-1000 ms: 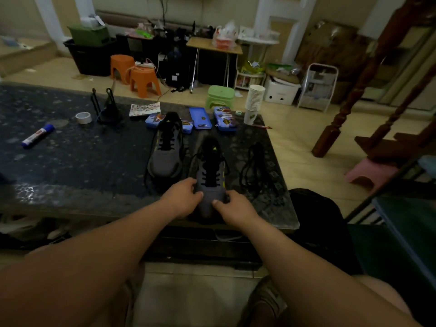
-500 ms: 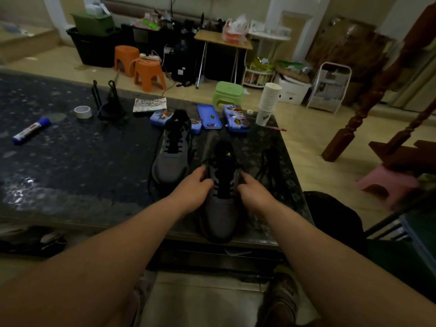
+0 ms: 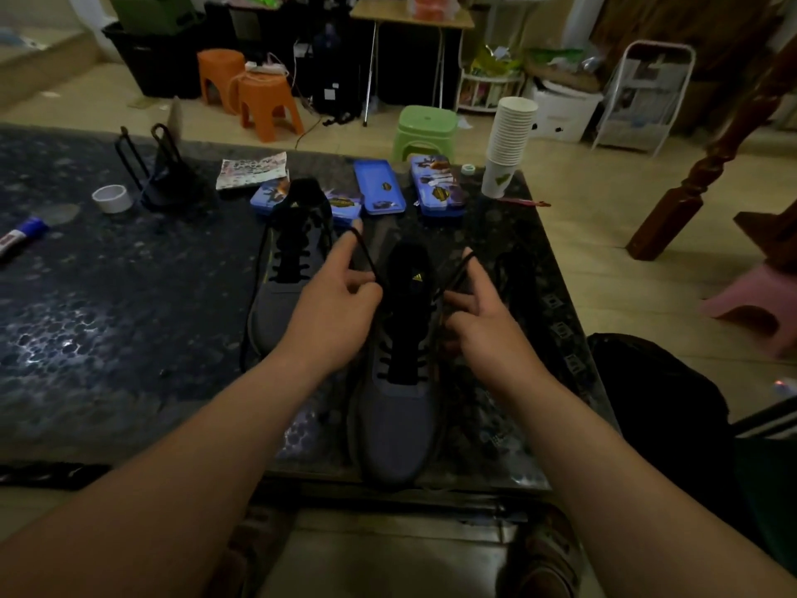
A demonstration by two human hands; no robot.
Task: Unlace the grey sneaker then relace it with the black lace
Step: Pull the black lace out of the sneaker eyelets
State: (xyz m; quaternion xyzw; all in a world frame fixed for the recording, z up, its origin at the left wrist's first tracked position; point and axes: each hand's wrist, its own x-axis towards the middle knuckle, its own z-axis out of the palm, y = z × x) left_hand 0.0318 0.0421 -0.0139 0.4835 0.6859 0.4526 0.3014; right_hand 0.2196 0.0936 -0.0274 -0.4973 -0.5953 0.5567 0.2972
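Observation:
A grey sneaker (image 3: 399,420) with a black tongue lies toe toward me at the near edge of the dark table (image 3: 108,321). Its black lace (image 3: 453,276) rises from the eyelets in two strands. My left hand (image 3: 336,304) pinches the left strand, which runs up along my raised forefinger. My right hand (image 3: 478,308) pinches the right strand, with its forefinger raised as well. A second grey sneaker (image 3: 289,278) with black lacing lies to the left, partly hidden behind my left hand. A loose black lace (image 3: 515,278) lies on the table right of my right hand.
Three blue tins (image 3: 379,194) and a stack of paper cups (image 3: 509,144) stand at the table's far edge. A tape roll (image 3: 112,198), a black stand (image 3: 166,179) and a marker (image 3: 21,235) are at the left. Stools and boxes crowd the floor beyond.
My hands moved from the sneaker's toe up to its sides, then lifted with a lace strand in each. The camera has moved closer to the table.

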